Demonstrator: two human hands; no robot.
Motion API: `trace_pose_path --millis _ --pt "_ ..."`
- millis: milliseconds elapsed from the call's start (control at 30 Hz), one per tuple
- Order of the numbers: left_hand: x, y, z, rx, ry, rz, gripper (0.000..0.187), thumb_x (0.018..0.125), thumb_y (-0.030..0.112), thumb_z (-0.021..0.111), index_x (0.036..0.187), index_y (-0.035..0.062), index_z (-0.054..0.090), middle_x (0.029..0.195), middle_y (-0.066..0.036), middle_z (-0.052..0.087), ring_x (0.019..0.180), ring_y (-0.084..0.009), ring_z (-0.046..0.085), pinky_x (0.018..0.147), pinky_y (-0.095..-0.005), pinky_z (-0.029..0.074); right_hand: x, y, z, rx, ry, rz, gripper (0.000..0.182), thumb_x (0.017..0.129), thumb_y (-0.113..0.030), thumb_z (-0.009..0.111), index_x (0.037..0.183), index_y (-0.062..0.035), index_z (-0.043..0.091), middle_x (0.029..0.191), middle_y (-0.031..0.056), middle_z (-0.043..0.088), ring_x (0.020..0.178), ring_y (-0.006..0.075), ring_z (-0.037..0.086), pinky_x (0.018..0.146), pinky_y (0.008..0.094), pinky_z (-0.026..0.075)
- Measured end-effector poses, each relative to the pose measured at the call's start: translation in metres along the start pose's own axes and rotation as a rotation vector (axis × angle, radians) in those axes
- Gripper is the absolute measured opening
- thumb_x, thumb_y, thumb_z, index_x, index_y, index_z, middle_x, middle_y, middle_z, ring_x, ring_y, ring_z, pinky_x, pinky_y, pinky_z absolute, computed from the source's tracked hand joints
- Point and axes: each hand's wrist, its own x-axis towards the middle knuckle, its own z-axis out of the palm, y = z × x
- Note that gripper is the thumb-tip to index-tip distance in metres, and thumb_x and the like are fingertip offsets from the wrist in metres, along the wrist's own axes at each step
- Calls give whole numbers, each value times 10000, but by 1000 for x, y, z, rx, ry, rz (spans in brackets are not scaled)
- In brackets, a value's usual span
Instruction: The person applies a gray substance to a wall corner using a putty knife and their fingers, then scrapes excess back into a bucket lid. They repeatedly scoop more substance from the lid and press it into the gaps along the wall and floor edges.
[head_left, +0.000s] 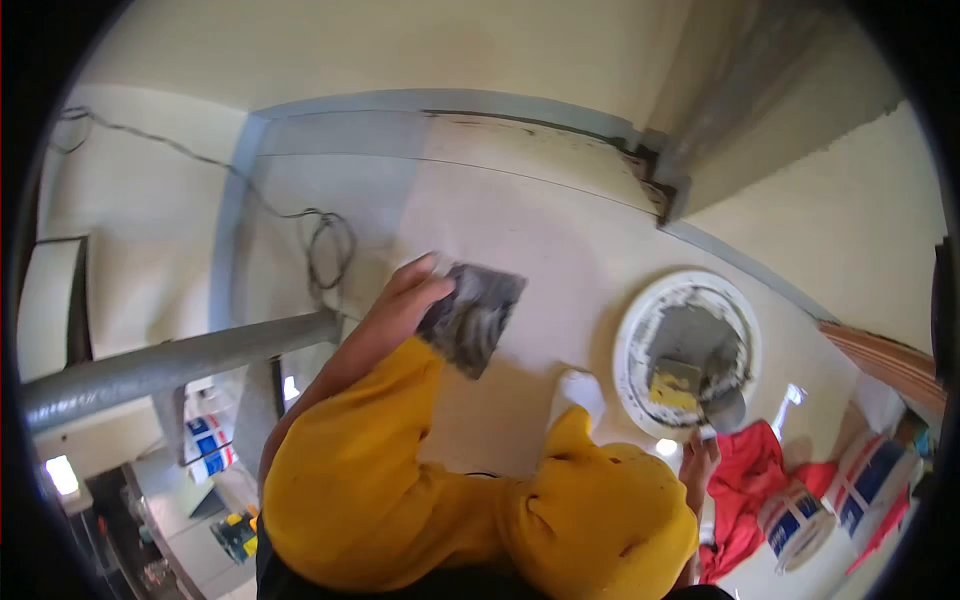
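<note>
My left hand [408, 290] is closed on one edge of a flat, dark square plate [478, 318] smeared with grey paste; its handle, if any, is hidden. My right hand [700, 462] grips a trowel [722, 408] by its handle, low at the rim of a round white bucket [626, 350]. The trowel's rounded grey blade lies over the bucket's near right edge. Grey mortar [695, 332] fills part of the bucket, and a yellow, mortar-stained flat tool [674, 386] rests in it.
Yellow-clad legs [350, 470] are below me. A dark cable [330, 250] coils on the floor at left, near a grey pipe [180, 370]. Red cloth [745, 475] and paint buckets [797, 525] stand at lower right. Walls rise ahead and to the right.
</note>
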Motion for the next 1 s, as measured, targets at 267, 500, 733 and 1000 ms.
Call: trace_pose_path --millis 267,500,733,1000 --pt "-26 -108 21 41 328 -57 277 818 131 466 1034 -42 456 939 -52 536 855 -86 483 768 -230 385 22 -14 13 -76 437 -134 499 750 -33 546 1193 18 324 924 97 537 766 141 529 680 242 449" --pt "-17 -100 11 -291 105 -9 386 803 159 478 1138 -26 431 1040 -82 512 980 -144 478 862 -262 359 22 -23 40 -881 413 -527 308 712 -46 578 1010 20 540 859 60 498 679 138 431 628 258 374" --pt "8 -113 16 -476 151 12 189 815 100 419 960 17 505 878 -33 550 805 -86 506 732 -232 410 8 -15 99 -1108 371 -516 450 691 -127 628 1095 10 483 831 94 442 726 191 449 627 306 384" --pt "21 -123 17 -474 63 8 176 806 85 412 939 15 503 861 -33 554 785 -85 511 713 -228 412 8 -6 106 -855 420 -454 312 714 -82 605 979 37 492 847 74 503 728 144 479 643 262 398"
